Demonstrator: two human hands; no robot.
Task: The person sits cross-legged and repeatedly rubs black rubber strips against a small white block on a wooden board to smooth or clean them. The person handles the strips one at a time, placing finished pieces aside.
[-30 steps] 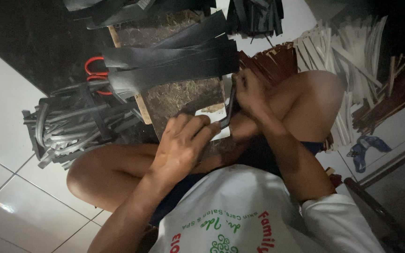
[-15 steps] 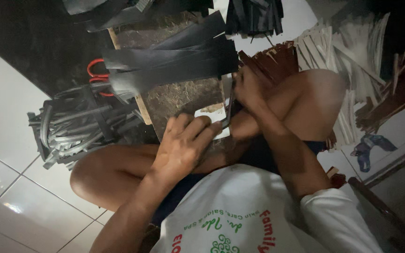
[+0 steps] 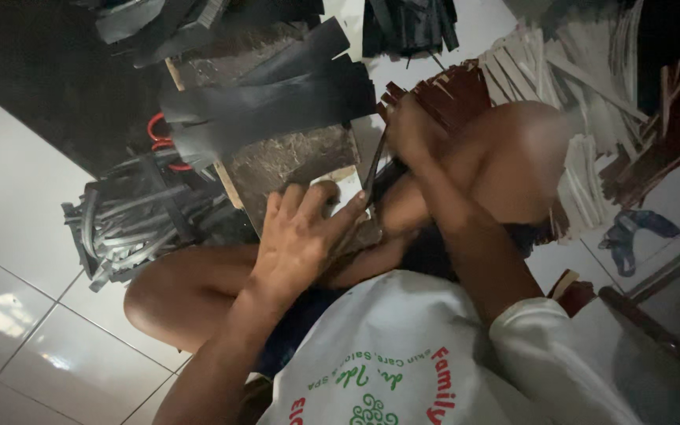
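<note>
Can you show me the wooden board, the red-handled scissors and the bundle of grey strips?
wooden board (image 3: 293,161), head view, its bare middle.
red-handled scissors (image 3: 159,135), head view, a handle loop.
bundle of grey strips (image 3: 131,224), head view, its middle.

Wooden board (image 3: 297,161) lying under left hand (image 3: 304,236), wide strips (image 3: 269,106) lying beyond it, bundle of strips (image 3: 131,224) left, right hand (image 3: 411,130) holding blade (image 3: 373,169) just right.

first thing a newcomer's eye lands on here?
Probably the two hands at centre: the left hand pressed flat on a wooden board, the right hand gripping a thin dark blade-like tool upright at the board's edge. Next, the wide black strips lying across the board's far end, and the bundle of grey-black strips on the floor to the left.
</note>
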